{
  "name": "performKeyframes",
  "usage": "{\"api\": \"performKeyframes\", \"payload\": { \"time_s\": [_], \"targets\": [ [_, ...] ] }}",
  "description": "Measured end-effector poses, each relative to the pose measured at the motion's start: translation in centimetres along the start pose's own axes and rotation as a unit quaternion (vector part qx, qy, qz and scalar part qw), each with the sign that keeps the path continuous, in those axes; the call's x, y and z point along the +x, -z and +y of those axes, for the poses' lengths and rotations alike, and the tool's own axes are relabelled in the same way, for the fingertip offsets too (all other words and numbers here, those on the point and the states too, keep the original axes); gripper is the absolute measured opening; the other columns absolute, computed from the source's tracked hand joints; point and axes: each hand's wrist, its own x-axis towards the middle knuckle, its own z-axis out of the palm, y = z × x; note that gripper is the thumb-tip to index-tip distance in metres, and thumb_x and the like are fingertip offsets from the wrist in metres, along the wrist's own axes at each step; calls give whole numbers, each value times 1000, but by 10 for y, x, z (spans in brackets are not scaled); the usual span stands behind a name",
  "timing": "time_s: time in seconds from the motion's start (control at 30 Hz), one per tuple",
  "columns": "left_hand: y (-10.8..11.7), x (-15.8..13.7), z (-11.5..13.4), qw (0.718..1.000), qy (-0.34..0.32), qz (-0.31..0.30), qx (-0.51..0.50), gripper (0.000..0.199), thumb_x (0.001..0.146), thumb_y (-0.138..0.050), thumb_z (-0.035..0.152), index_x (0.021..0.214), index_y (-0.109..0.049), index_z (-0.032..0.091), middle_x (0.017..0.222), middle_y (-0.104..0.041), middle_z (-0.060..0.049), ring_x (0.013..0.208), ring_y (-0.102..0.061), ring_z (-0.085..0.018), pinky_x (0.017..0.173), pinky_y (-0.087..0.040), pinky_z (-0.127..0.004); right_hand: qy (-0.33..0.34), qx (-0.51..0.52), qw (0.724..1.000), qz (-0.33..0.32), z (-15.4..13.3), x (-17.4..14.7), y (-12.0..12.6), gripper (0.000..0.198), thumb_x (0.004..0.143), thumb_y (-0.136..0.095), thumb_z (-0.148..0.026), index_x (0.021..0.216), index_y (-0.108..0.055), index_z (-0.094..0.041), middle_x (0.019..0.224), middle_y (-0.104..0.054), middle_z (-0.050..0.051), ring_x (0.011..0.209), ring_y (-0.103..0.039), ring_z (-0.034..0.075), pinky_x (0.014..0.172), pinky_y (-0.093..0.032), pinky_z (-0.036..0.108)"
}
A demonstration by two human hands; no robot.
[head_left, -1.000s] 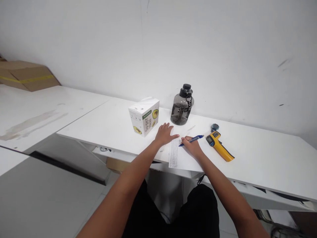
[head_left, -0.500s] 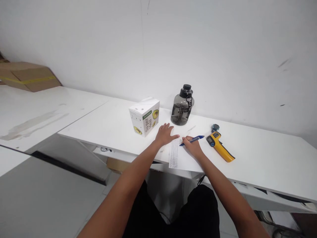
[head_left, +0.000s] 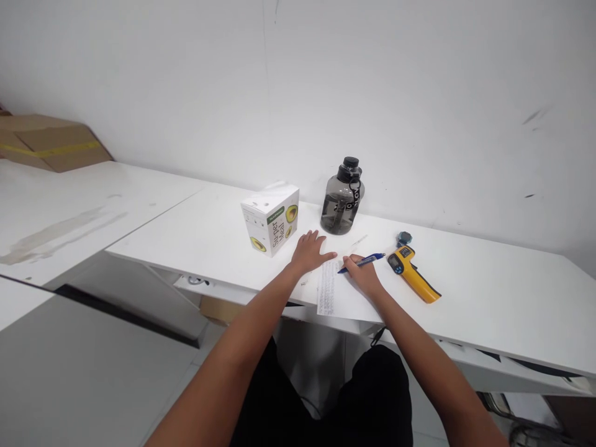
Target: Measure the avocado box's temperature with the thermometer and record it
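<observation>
The person sits at a white bench [head_left: 223, 242] with both bare forearms stretched forward over it. The right hand [head_left: 365, 277] has its fingers clamped on a blue pen [head_left: 362, 262], whose tip rests on a sheet of paper [head_left: 333, 292] lying flat near the bench's front edge; the sheet carries a column of small printed lines along its left side. The left hand [head_left: 310, 252] lies palm down with its fingers spread apart, pressing on the bench at the paper's upper left corner and holding nothing. Just right of the pen lies a yellow infrared thermometer [head_left: 412, 273], with a small dark cap [head_left: 404, 238] beside its head. Behind the hands stand a white carton printed with avocados [head_left: 270, 219] and a smoky grey water bottle [head_left: 342, 200] close to the wall. A cardboard box [head_left: 49, 141] sits far off to the left.
</observation>
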Motion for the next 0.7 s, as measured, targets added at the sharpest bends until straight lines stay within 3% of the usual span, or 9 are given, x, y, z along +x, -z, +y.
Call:
{"api": "performKeyframes", "payload": {
  "time_s": [0.43, 0.7],
  "targets": [
    [0, 0, 0, 1000, -1, -3, 1, 85, 81, -35, 78, 143, -39, 20, 160, -23, -12, 150, -13, -31, 120, -15, -46, 6, 5, 1000, -14, 0, -1, 0, 34, 78, -52, -42, 50, -53, -22, 49, -49, -2, 57, -48, 17, 62, -41, 30],
    [0, 0, -1, 1000, 1, -7, -2, 85, 82, -36, 77, 144, -39, 19, 160, -23, -13, 150, -13, -31, 120, -15, -45, -7, 64, 996, 59, 3, 2, 0, 38, 83, -52, -48, 56, -57, -22, 48, -47, -3, 56, -49, 16, 62, -40, 30]
  ]
}}
